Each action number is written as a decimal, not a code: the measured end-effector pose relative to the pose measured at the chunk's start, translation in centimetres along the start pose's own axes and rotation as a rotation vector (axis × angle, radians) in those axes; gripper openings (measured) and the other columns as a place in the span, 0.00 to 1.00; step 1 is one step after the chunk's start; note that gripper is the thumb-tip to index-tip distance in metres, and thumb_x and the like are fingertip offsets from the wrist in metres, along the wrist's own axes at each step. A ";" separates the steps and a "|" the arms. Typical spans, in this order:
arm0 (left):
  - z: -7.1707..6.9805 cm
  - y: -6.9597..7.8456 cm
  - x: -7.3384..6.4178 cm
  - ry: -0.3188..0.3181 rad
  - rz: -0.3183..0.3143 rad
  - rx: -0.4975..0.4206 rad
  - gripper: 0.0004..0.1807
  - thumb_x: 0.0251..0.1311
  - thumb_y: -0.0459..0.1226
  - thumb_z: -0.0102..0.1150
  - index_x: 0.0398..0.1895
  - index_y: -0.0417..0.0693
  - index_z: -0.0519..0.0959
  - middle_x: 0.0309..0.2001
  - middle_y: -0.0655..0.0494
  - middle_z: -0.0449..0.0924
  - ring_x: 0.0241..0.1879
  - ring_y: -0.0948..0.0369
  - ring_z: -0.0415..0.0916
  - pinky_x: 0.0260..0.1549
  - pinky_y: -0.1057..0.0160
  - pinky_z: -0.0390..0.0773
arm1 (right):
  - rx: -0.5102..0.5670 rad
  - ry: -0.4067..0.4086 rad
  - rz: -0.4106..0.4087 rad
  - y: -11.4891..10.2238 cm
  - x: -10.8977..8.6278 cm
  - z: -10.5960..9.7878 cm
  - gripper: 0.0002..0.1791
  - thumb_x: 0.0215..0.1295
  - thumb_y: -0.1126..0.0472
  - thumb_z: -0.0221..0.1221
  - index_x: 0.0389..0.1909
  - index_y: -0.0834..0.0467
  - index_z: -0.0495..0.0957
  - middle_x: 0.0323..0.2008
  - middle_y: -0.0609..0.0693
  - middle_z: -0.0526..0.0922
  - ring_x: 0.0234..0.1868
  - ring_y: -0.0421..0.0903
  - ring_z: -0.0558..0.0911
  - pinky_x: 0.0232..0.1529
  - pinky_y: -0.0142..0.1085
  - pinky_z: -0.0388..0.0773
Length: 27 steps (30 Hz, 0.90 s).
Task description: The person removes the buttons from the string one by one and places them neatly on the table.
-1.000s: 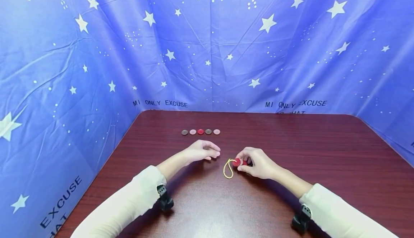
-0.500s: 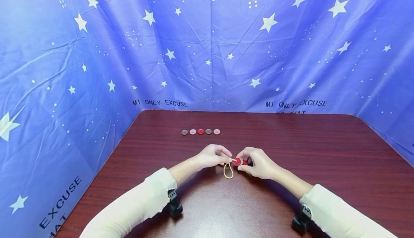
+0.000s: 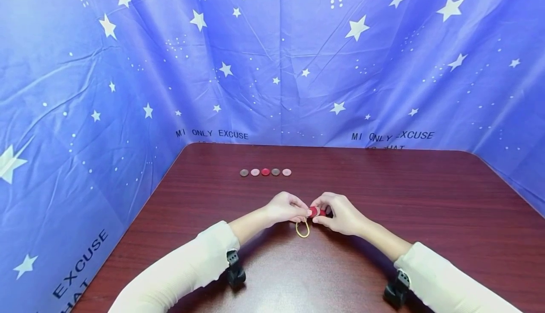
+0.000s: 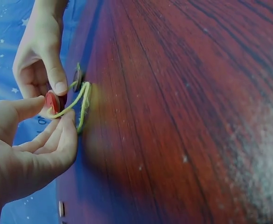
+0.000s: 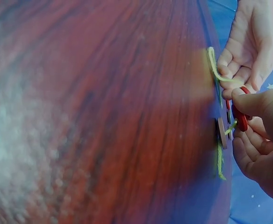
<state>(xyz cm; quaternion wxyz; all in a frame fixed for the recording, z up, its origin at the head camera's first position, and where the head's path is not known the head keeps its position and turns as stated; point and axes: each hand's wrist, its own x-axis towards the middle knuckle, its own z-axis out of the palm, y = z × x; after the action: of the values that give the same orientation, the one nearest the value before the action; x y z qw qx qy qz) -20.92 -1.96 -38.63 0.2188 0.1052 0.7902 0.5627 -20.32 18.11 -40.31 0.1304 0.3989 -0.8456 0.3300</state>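
Note:
Near the table's middle, my right hand (image 3: 342, 216) pinches a short row of red and pinkish buttons strung on a yellow string (image 3: 303, 235). My left hand (image 3: 286, 209) reaches in from the left, thumb and fingers pinching the red button (image 4: 52, 101) at the near end of the row. The string comes out of that button's face and loops over the left fingertips in the left wrist view. Past the right fingers, a flat button (image 5: 222, 133) stands on edge by the table, string trailing from it. The right fingers partly hide the row.
Behind the hands lies a line of several loose buttons, brown, pink and red (image 3: 265, 172), on the dark red wooden table (image 3: 404, 185). A blue star-printed curtain (image 3: 272, 57) hangs along the back and sides. Black cameras (image 3: 235, 275) are strapped to both wrists.
My left hand has moved right and slightly nearer, first to the yellow string, then to the end red button. The right hand keeps its hold and barely moves.

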 end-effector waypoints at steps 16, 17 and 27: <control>1.7 1.0 -0.2 0.187 0.060 0.355 0.13 0.50 0.43 0.71 0.24 0.41 0.85 0.19 0.48 0.85 0.20 0.61 0.84 0.15 0.76 0.68 | 0.000 -0.006 0.020 -0.2 -0.1 0.2 0.13 0.45 0.68 0.72 0.33 0.58 0.81 0.26 0.45 0.80 0.27 0.43 0.79 0.27 0.27 0.78; 1.7 1.0 -0.2 0.186 0.057 0.353 0.13 0.50 0.43 0.70 0.24 0.41 0.85 0.19 0.48 0.85 0.20 0.61 0.84 0.15 0.76 0.68 | 0.002 -0.008 0.018 -0.1 -0.1 0.2 0.14 0.45 0.68 0.72 0.33 0.58 0.81 0.26 0.45 0.80 0.27 0.43 0.79 0.27 0.27 0.78; 0.7 0.4 -0.1 0.113 0.044 0.220 0.10 0.52 0.40 0.66 0.28 0.39 0.86 0.23 0.46 0.87 0.18 0.70 0.77 0.19 0.76 0.74 | 0.011 -0.012 0.016 0.0 0.0 -0.1 0.14 0.45 0.68 0.72 0.34 0.60 0.81 0.27 0.46 0.81 0.27 0.41 0.78 0.26 0.28 0.77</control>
<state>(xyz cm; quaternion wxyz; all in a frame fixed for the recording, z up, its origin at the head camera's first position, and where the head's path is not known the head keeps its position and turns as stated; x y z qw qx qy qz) -20.59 -1.27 -38.40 0.1484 0.1140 0.8557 0.4824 -20.35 18.18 -40.26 0.1205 0.3948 -0.8476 0.3335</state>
